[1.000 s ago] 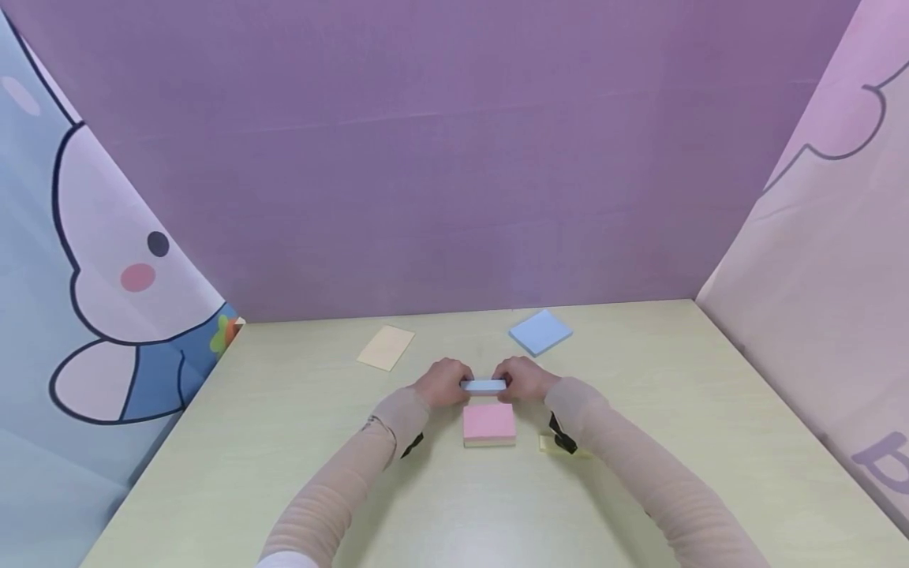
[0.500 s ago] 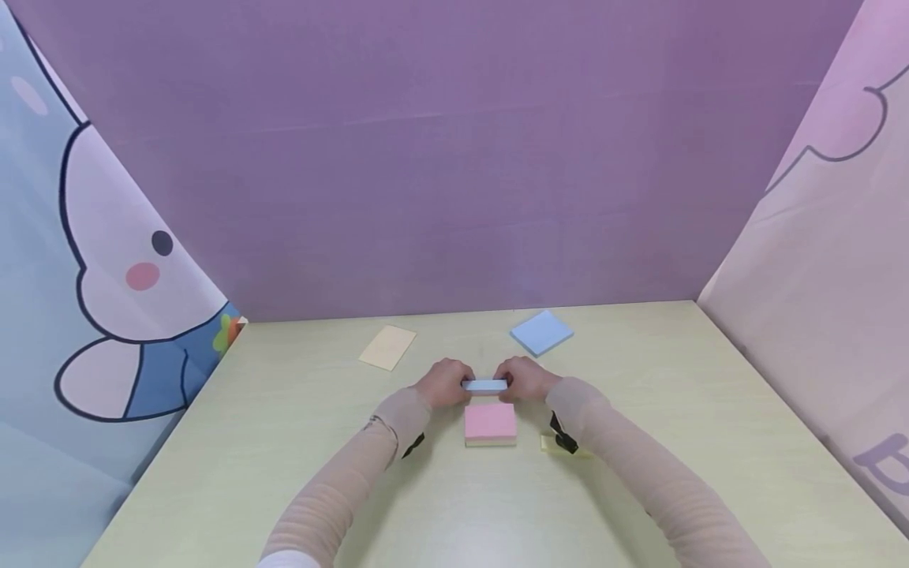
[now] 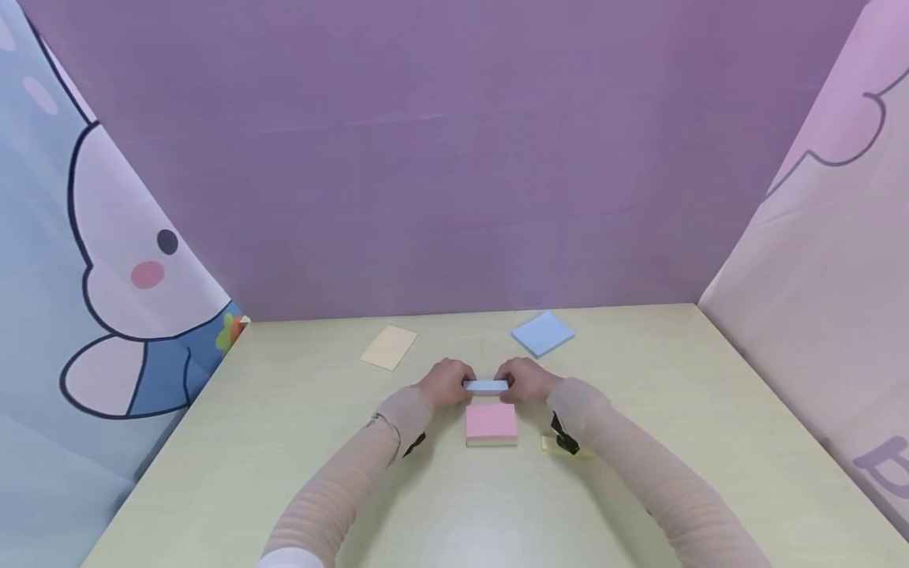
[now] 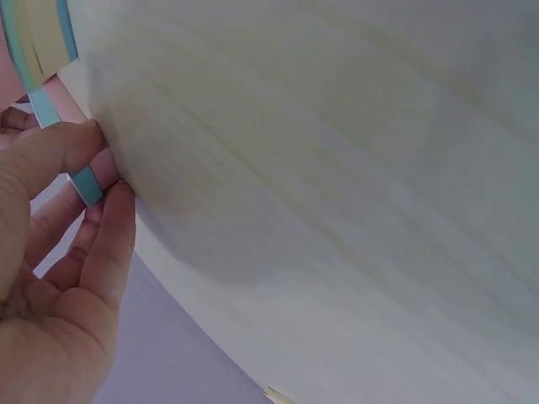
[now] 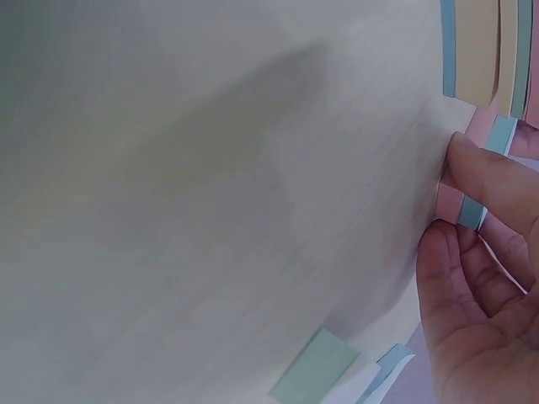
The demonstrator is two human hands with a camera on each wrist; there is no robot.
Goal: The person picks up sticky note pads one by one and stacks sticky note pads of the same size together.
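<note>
Between both hands, just beyond the pink-topped stack, is a small pad, pale blue on top [image 3: 486, 386]. In the left wrist view it shows a teal layer [image 4: 87, 185] against a pink one; the right wrist view shows the same teal layer [image 5: 472, 212] beside pink. My left hand [image 3: 445, 382] pinches the pad's left end, thumb and fingers curled round it. Its right end is pinched by my right hand [image 3: 526, 379]. The pink-topped stack [image 3: 491, 424] lies nearer, touched by neither hand; the wrist views show its layered edge [image 4: 42, 38] in several colours.
A cream sheet [image 3: 389, 347] lies at the back left of the table [image 3: 284, 442], and a blue pad [image 3: 543, 334] at the back right. A pale yellow piece [image 3: 550, 446] is partly hidden under the right wrist. A purple cloth [image 3: 454, 173] stands behind the table.
</note>
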